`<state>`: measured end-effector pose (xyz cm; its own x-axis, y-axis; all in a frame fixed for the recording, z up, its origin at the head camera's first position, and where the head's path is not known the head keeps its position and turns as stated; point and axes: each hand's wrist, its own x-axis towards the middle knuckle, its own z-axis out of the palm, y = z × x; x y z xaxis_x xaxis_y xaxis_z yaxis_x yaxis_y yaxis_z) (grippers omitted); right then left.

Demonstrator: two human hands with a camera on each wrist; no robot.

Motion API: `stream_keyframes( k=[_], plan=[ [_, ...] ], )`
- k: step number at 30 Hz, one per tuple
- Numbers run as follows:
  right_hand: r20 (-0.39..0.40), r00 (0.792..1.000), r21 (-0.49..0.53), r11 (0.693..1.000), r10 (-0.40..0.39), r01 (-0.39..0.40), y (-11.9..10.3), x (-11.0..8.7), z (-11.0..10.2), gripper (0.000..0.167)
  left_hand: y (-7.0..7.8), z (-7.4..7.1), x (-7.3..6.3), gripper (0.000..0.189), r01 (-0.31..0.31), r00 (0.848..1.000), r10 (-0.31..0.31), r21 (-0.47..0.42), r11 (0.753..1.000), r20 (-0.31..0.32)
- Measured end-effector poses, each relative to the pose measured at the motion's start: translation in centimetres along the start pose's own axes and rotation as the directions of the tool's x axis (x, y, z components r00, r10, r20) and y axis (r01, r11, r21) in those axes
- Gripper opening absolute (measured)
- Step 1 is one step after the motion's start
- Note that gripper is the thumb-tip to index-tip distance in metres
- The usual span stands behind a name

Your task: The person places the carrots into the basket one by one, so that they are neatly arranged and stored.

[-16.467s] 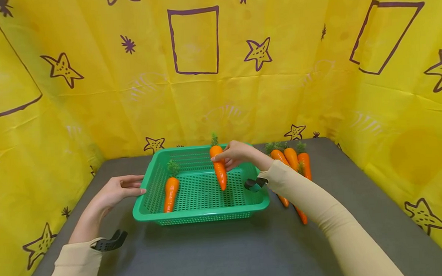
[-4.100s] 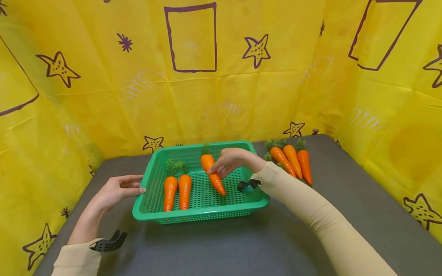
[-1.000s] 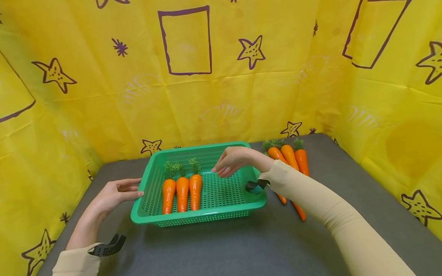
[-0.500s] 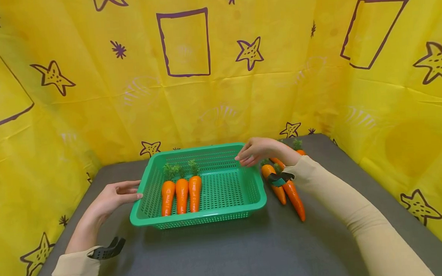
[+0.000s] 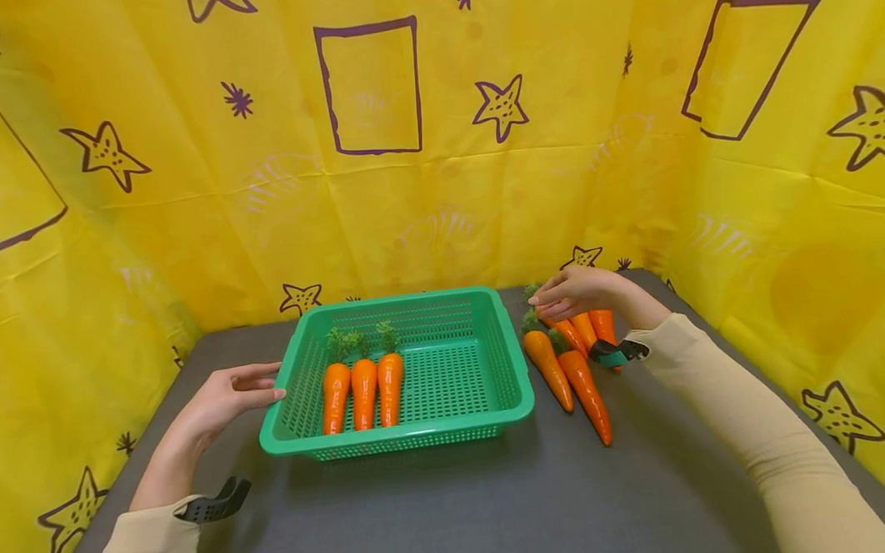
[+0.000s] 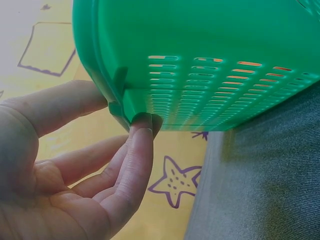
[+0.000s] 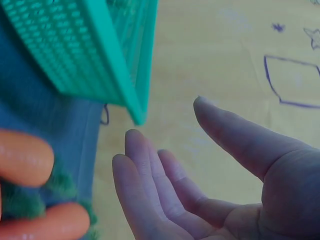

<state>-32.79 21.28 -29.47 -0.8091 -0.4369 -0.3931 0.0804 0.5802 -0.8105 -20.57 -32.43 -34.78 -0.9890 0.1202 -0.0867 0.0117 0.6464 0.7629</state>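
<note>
A green plastic basket point(image 5: 398, 439) holds three carrots point(image 5: 364, 393) lying side by side in its left half, leafy tops to the back. My left hand point(image 5: 219, 401) pinches the basket's left rim; the left wrist view shows the thumb at the rim and curled fingertips point(image 6: 142, 122) beneath it. To the right of the basket, my right hand point(image 5: 574, 293) hovers over a loose group of carrots point(image 5: 587, 398) with nothing in its grasp. In the right wrist view, its thumb point(image 7: 225, 127) and fingers stand well apart. The hand partly covers the rear carrots.
Several carrots lie on the dark grey tabletop point(image 5: 425, 511) right of the basket, two of them point(image 5: 548, 369) nearer the front. A yellow cloth point(image 5: 439, 218) with purple drawings encloses the back and both sides.
Earlier, the right hand set a second and a third carrot in the basket. Within the last second it moved right, out of the basket and over the loose carrots. The left hand stayed on the rim.
</note>
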Motion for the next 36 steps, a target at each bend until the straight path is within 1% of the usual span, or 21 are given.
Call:
stream_keyframes(
  k=[9, 15, 23, 25, 28, 30, 36],
  plan=[
    [-0.028, 0.999, 0.025, 0.999, 0.037, -0.037, 2.5, -2.0, -1.9, 0.058, -0.1, -0.2, 0.3, 0.066, -0.013, 1.0, 0.013, 0.003, 1.0, -0.005],
    [-0.057, 0.997, 0.057, 0.997, 0.061, -0.057, 4.4, -3.0, -2.8, 0.061, 0.0, -0.2, 0.1, 0.066, -0.017, 1.0, 0.017, -0.001, 1.0, 0.0],
    [-0.071, 0.993, 0.106, 0.99, 0.098, -0.09, 7.3, -3.3, -4.0, 0.063, -0.2, -0.2, 0.1, 0.065, -0.024, 1.0, 0.024, -0.005, 1.0, 0.001],
    [-0.065, 0.992, 0.134, 0.986, 0.105, -0.095, 7.9, -3.4, -4.2, 0.062, -0.2, -0.2, 0.1, 0.064, -0.027, 1.0, 0.027, -0.01, 1.0, 0.005],
    [-0.055, 0.992, 0.182, 0.978, 0.114, -0.102, 9.0, -3.4, -4.6, 0.06, -0.2, -0.2, 0.1, 0.064, -0.035, 0.999, 0.035, -0.011, 0.999, 0.01],
    [-0.051, 0.991, 0.214, 0.971, 0.124, -0.111, 9.7, -3.4, -4.8, 0.058, -0.2, -0.2, 0.1, 0.064, -0.029, 1.0, 0.029, -0.012, 1.0, 0.006],
    [-0.076, 0.982, 0.263, 0.953, 0.175, -0.15, 12.2, -3.1, -5.4, 0.062, -0.4, -0.2, 0.2, 0.065, -0.023, 1.0, 0.023, -0.011, 1.0, -0.006]
  ],
)
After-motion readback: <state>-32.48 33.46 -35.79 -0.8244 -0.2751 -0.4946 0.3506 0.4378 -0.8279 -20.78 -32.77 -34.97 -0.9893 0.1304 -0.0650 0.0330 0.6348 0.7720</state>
